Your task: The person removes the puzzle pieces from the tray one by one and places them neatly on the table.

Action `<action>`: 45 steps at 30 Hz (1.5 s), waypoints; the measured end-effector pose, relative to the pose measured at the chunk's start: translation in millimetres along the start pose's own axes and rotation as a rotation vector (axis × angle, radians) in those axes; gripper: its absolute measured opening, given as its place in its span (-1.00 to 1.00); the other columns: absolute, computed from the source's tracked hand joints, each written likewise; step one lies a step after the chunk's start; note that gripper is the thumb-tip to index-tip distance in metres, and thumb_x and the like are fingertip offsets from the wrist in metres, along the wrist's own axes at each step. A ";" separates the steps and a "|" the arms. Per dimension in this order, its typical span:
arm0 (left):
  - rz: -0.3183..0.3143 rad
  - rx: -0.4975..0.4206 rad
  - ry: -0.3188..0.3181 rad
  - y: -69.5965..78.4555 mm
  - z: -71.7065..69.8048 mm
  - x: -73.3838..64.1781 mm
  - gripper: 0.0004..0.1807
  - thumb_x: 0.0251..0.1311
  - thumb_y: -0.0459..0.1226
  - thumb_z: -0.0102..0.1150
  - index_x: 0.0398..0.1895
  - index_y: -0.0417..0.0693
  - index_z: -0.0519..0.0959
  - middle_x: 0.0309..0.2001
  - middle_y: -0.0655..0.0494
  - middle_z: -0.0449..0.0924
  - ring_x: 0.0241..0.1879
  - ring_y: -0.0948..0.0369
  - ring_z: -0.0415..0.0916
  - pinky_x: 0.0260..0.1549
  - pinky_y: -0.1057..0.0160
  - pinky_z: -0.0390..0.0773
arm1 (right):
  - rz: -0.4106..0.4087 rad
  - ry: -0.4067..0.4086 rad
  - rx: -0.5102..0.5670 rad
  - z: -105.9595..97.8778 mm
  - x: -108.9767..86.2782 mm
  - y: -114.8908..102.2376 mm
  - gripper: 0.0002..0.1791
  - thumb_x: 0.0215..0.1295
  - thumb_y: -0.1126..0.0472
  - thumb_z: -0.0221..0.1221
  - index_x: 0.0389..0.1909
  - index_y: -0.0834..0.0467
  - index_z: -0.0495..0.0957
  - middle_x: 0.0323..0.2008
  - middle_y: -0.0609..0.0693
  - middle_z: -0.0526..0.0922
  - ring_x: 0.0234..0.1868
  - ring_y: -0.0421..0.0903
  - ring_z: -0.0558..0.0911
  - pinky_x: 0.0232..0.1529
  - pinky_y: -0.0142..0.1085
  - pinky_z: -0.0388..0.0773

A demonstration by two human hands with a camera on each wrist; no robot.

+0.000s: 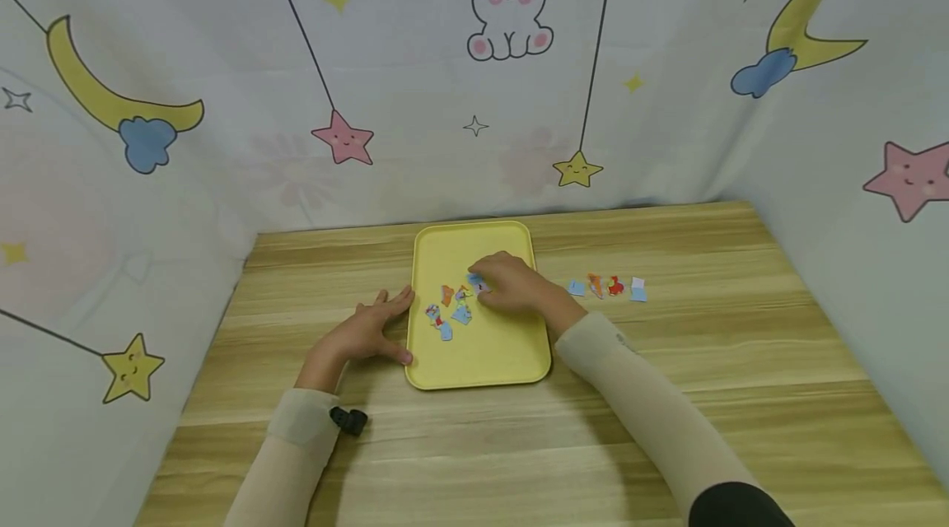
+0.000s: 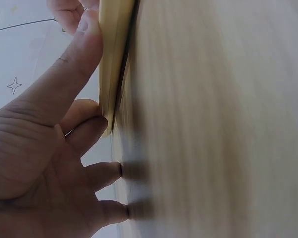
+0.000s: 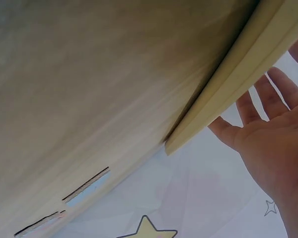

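A yellow tray [image 1: 478, 366] lies on the wooden table, with several small cut-out picture pieces scattered on it. My left hand [image 1: 371, 329] is at the tray's left side, fingers spread. In the left wrist view, its thumb [image 2: 72, 64] rests along the tray's edge and two fingertips touch the table. Reaching in over the right rim, my right hand [image 1: 510, 282] has its fingertips at a light blue piece [image 1: 474, 277], partly covered by the hand. To the left lie an orange piece [image 1: 447, 295], a multicoloured piece [image 1: 434, 314] and a pale blue piece [image 1: 461, 314].
Right of the tray, loose pieces lie in a row on the table: a blue piece [image 1: 576, 288], an orange piece [image 1: 596, 286], a red piece [image 1: 615, 286] and a white-and-blue piece [image 1: 638, 294]. A printed curtain [image 1: 437, 173] stands behind the table and along both sides.
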State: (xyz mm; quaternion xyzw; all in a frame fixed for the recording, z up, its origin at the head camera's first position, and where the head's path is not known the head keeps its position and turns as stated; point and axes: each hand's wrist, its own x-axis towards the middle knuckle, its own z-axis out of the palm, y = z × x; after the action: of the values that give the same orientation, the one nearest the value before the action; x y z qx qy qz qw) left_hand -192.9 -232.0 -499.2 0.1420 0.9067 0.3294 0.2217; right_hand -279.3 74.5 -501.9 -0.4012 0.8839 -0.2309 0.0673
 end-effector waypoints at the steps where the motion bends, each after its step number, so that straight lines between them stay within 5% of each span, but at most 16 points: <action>1: -0.006 -0.001 -0.001 0.1 0.0 0.0 0.29 -0.23 0.07 0.56 0.58 0.12 -0.02 0.59 0.13 -0.20 0.52 -0.19 -0.51 0.28 -0.47 -0.44 | -0.002 -0.005 -0.001 1.0 0.7 -0.2 -0.55 0.34 0.23 0.15 0.25 0.21 0.49 0.21 0.04 0.55 0.26 0.00 0.44 0.33 -0.14 0.29; 7: -0.015 -0.014 0.000 1.3 0.5 -1.2 0.28 -0.21 0.05 0.56 0.58 0.12 -0.02 0.59 0.07 -0.20 0.51 -0.21 -0.52 0.27 -0.47 -0.46 | -0.056 -0.006 -0.032 5.7 4.7 -0.7 -0.90 0.34 0.31 0.14 -0.16 0.14 0.56 -0.25 0.00 0.60 -0.15 -0.07 0.48 0.04 -0.16 0.33; 14: -0.015 -0.007 0.000 1.8 0.7 -1.4 0.28 -0.21 0.05 0.56 0.58 0.13 -0.03 0.59 0.04 -0.19 0.52 -0.20 -0.51 0.28 -0.46 -0.46 | -0.038 -0.011 -0.049 5.1 1.8 -1.2 -0.69 0.39 0.23 0.17 0.12 0.17 0.58 0.10 0.01 0.63 0.18 -0.02 0.51 0.28 -0.12 0.31; 19: -0.019 -0.003 0.000 1.3 0.8 -0.6 0.28 -0.22 0.05 0.56 0.58 0.14 -0.03 0.59 0.04 -0.20 0.51 -0.23 -0.52 0.27 -0.48 -0.44 | 0.011 -0.046 -0.063 4.7 -0.5 -3.4 -0.60 0.42 0.18 0.15 0.23 0.15 0.52 0.17 0.02 0.57 0.24 0.00 0.46 0.32 -0.11 0.30; 45: 0.012 -0.003 0.002 3.1 0.3 -1.5 0.29 -0.21 0.04 0.56 0.58 0.08 -0.03 0.58 0.06 -0.19 0.52 -0.20 -0.52 0.28 -0.46 -0.49 | 0.038 -0.011 -0.108 -0.6 -25.4 3.1 -0.48 0.43 0.14 0.11 0.34 0.24 0.38 0.20 0.12 0.50 0.25 0.05 0.44 0.34 -0.12 0.31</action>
State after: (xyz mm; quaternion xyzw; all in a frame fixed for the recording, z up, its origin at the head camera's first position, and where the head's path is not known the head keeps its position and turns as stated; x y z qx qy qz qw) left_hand -191.1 -230.1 -497.0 0.1466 0.9056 0.3323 0.2190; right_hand -264.6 95.3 -504.4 -0.3887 0.9021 -0.1791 0.0549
